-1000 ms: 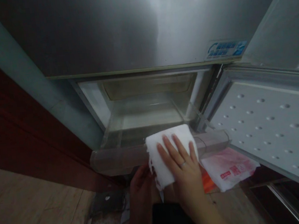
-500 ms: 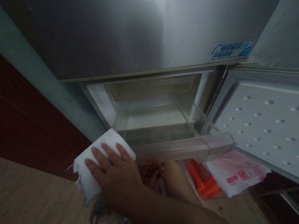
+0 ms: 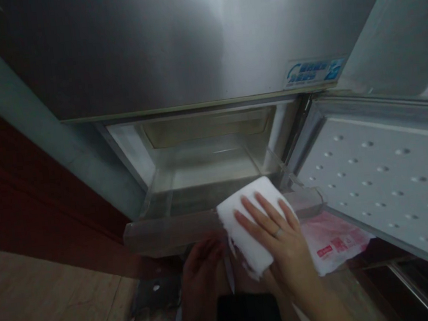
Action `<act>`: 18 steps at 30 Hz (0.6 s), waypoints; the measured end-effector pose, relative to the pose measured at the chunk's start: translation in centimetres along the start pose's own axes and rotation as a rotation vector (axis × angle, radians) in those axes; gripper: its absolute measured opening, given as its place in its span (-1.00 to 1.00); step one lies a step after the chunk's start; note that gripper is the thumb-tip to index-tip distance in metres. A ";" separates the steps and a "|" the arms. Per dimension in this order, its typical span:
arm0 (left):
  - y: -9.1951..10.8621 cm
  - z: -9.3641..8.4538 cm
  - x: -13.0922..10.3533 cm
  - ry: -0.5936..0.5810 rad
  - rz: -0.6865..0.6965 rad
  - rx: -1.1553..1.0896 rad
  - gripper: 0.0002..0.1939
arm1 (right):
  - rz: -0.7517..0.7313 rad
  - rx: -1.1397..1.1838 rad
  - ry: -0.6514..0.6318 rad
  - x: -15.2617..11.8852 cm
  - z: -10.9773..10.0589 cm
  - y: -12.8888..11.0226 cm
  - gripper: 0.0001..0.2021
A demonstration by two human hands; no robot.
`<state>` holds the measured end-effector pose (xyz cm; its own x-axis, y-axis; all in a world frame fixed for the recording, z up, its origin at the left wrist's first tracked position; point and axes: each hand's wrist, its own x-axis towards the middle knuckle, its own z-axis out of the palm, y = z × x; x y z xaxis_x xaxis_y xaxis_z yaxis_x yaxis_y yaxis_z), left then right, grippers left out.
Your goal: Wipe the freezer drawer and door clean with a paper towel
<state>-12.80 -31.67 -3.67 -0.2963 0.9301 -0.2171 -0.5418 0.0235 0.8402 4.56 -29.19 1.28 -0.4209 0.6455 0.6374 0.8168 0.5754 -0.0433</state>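
Observation:
My right hand (image 3: 273, 223) presses a folded white cloth (image 3: 245, 229) with frayed edges against the right half of the drawer front. Its fingers lie spread over the cloth, with the thumb side partly hidden. The clear plastic drawer (image 3: 171, 232) is pulled out of the lower refrigerator compartment (image 3: 214, 165), and no items show inside it. Below the middle of the drawer front, in shadow, my left hand (image 3: 202, 265) has its fingers curled at the lower edge; their tips are hard to make out.
The compartment door (image 3: 386, 177) swings open to the right, its inner face dimpled. A closed steel door (image 3: 147, 49) is above. A pink-and-white plastic bag (image 3: 335, 242) lies under the open door. Dark red woodwork (image 3: 41, 201) stands left; a black object (image 3: 249, 316) is at bottom centre.
My right hand has carried the cloth rightward along the drawer front, from its left end to right of the middle. The view has shifted slightly, and more of my left hand shows.

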 end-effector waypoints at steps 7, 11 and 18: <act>-0.2 -0.5 0.4 -0.024 -0.061 -0.051 -0.66 | 0.214 -0.006 0.069 -3.3 -1.9 6.1 -0.41; -0.3 -0.3 0.4 -0.050 -0.064 -0.080 -0.67 | 0.272 -0.014 0.125 -3.2 -1.5 5.5 -0.35; -1.3 -0.4 0.6 -0.034 -0.054 -0.061 -0.66 | 0.216 -0.017 0.051 -0.6 0.2 -0.9 -0.34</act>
<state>-12.55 -31.28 -5.12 -0.2388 0.9402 -0.2429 -0.6037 0.0522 0.7955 3.96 -29.99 0.81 -0.2154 0.7259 0.6532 0.8923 0.4181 -0.1704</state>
